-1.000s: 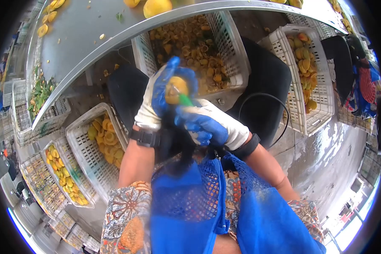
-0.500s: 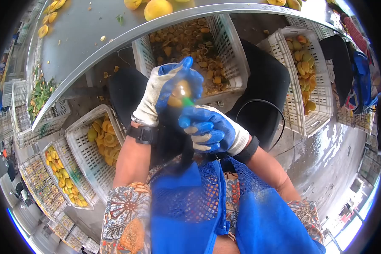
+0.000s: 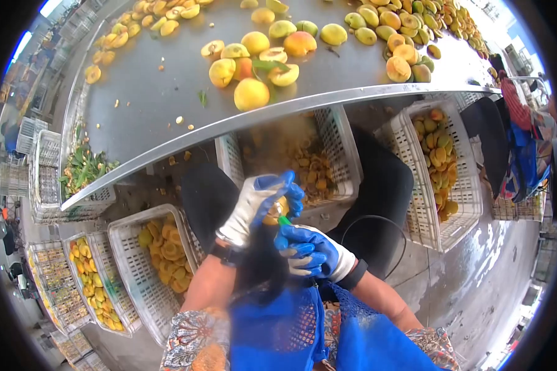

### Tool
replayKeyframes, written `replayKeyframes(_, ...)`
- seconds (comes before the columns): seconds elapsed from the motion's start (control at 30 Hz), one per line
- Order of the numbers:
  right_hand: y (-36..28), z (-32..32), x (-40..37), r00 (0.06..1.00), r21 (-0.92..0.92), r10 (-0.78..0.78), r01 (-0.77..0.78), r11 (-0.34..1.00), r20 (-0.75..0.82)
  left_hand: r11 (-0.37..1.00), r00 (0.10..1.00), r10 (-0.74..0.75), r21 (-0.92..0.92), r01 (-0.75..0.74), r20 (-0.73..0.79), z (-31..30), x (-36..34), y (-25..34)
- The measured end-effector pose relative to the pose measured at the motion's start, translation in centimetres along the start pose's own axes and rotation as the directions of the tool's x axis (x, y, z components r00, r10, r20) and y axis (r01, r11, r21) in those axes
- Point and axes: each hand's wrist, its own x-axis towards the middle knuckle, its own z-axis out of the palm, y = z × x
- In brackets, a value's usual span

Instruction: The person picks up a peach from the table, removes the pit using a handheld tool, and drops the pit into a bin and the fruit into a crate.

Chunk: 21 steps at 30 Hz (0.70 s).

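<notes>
My left hand [image 3: 260, 201], in a white and blue glove, is closed around a yellow peach [image 3: 275, 213], partly hidden by the fingers. Wrapped in a fist, my right hand [image 3: 311, 250] grips a green-handled tool [image 3: 283, 220] whose tip meets the peach; its working end is too blurred to make out. Both hands are close together above my lap. Below and beyond them stands a white crate [image 3: 345, 145] with many cut peach pieces.
A metal table [image 3: 161, 93] with a raised rim carries whole and halved peaches [image 3: 252, 94]. Crates of fruit stand at my left [image 3: 127, 244] and right [image 3: 424, 216]. Leaves [image 3: 83, 167] pile at the table's left corner. A thin black cable [image 3: 405, 244] loops by my right knee.
The view has tilted up, so more of the table and its peaches shows and my hands sit lower in the picture. The peach and green-handled tool remain in my hands.
</notes>
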Motion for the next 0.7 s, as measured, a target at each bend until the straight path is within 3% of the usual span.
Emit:
replayKeyframes(0.1, -0.6, 0.4, -0.4, 0.998, -0.069, 0.017, -0.020, 0.997, -0.053, 0.998, 1.000, -0.024, -0.050, 0.023, -0.017, 0.4, 0.4, -0.5)
replayKeyframes(0.17, 0.1, 0.7, 0.1, 1.000, 0.035, -0.030, 0.030, 0.999, -0.002, 0.991, 0.998, 0.004, -0.135, -0.012, -0.061, 0.9, 0.5, -0.2)
replayKeyframes(0.27, 0.0, -0.1, 1.0, 0.990, 0.130, -0.046, 0.028, 0.991, 0.136, 0.951, 0.971, 0.083, -0.272, -0.145, -0.225, 1.8, 0.5, -0.7)
replayKeyframes(0.3, -0.2, -0.4, 1.5, 0.980, 0.183, -0.048, 0.012, 0.983, 0.193, 0.932, 0.976, 0.175, -0.299, -0.207, -0.131, 1.1, 1.2, -1.4)
replayKeyframes(0.4, -0.1, -1.3, 2.5, 0.940, 0.311, -0.113, 0.008, 0.950, 0.322, 0.845, 0.918, 0.304, -0.373, -0.384, -0.256, 2.1, 2.6, -2.9)
replayKeyframes(0.47, -0.1, -1.8, 2.8, 0.913, 0.356, -0.152, 0.009, 0.934, 0.378, 0.890, 0.944, 0.221, -0.345, -0.299, -0.246, 2.1, 2.7, -3.2)
replayKeyframes(0.5, -0.2, -2.0, 2.7, 0.904, 0.368, -0.166, 0.010, 0.930, 0.395, 0.837, 0.945, 0.246, -0.444, -0.319, -0.215, 1.9, 3.3, -4.1)
replayKeyframes(0.57, -0.6, -2.1, 2.1, 0.908, 0.280, -0.178, 0.071, 0.957, 0.380, 0.903, 0.887, 0.347, -0.146, -0.403, -0.304, 1.4, 3.7, -4.6)
replayKeyframes(0.67, -1.5, 0.5, 0.1, 0.952, -0.178, -0.301, 0.307, 0.935, 0.059, 0.844, 0.743, 0.536, 0.256, -0.471, -0.402, -1.5, 4.3, -4.4)
replayKeyframes(0.7, -2.0, 2.0, -0.3, 0.902, -0.498, -0.411, 0.299, 0.814, -0.131, 0.871, 0.760, 0.490, 0.212, -0.443, -0.427, -1.5, 3.4, -3.1)
